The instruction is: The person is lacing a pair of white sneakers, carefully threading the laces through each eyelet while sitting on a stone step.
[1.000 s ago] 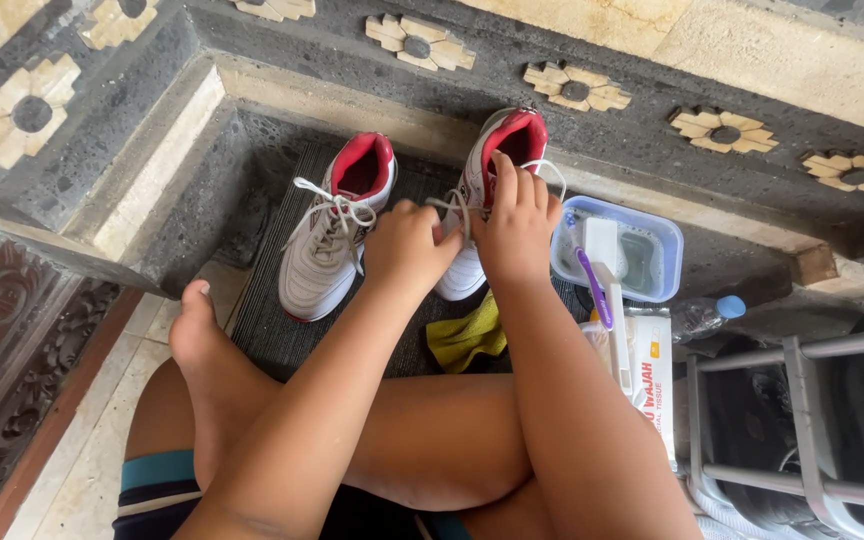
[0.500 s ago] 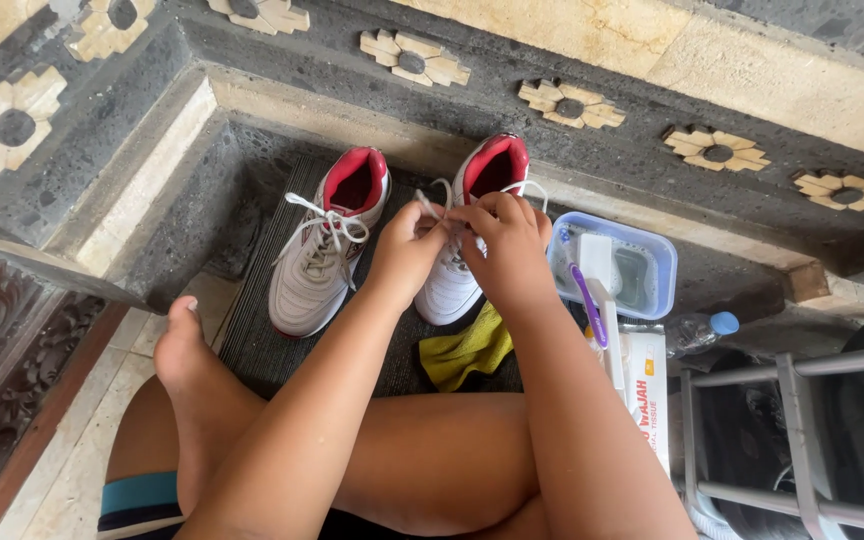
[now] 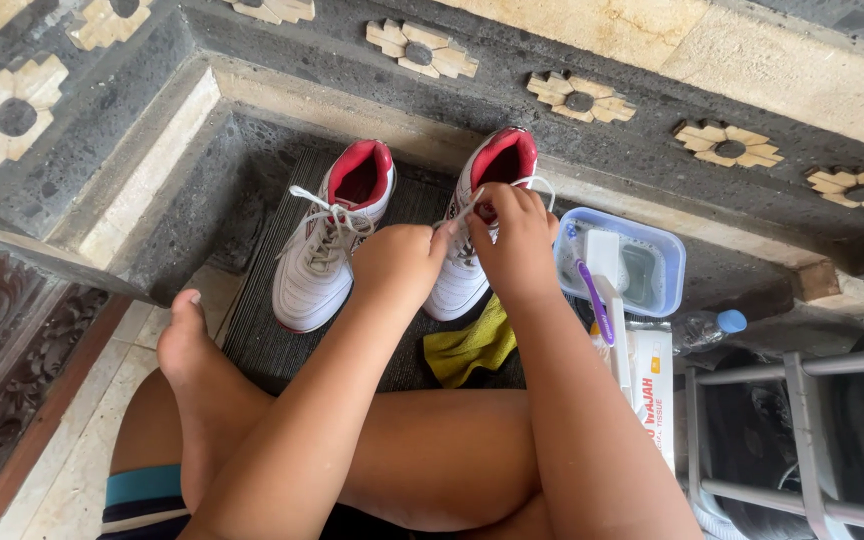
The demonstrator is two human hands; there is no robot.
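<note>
Left shoe [image 3: 327,245], white with red lining, stands at ten o'clock of the hands, untouched. Left hand [image 3: 399,265] and right hand [image 3: 514,235], side by side, are pinched closed on the white laces [image 3: 472,205] of the right shoe [image 3: 474,235]. Yellow cloth [image 3: 467,345] at six o'clock; plastic tub [image 3: 667,265] at three o'clock.

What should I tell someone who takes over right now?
Left hand: on the right shoe, at its laces, grip closed.
Right hand: pinching that shoe's white lace.
Left shoe: beside it on the dark mat, laces loose.
Nearby: yellow cloth, blue tub, brush, tissue box.
Done: both shoes side by side.
Left: neither lace is tied.
</note>
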